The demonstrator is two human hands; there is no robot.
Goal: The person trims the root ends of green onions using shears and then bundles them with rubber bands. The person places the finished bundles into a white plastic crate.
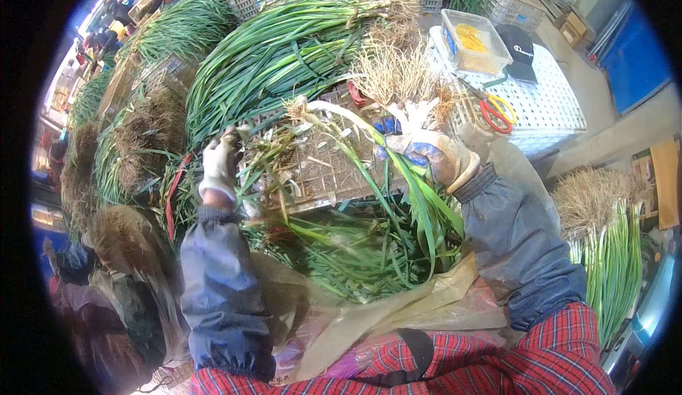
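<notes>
My right hand [434,158], in a white and blue work glove, grips a bunch of green onions [413,115] by the white stems. Their pale roots point up and away from me, and green leaves hang below the hand. One loose stalk [341,110] with a white, rooted end slants across the crate toward that hand. My left hand [221,158], in a pale dirty glove, is at the left edge of the crate [330,166], beside green leaves. Its fingers look curled, but whether they hold anything cannot be told.
Behind the crate lies a large heap of green onions [277,59]. Red- and yellow-handled scissors [498,112], a clear plastic box [474,40] and a dark cap [519,54] rest on a white perforated crate [559,94]. Leaf trimmings [362,256] are below; root-up onions [607,246] stand right.
</notes>
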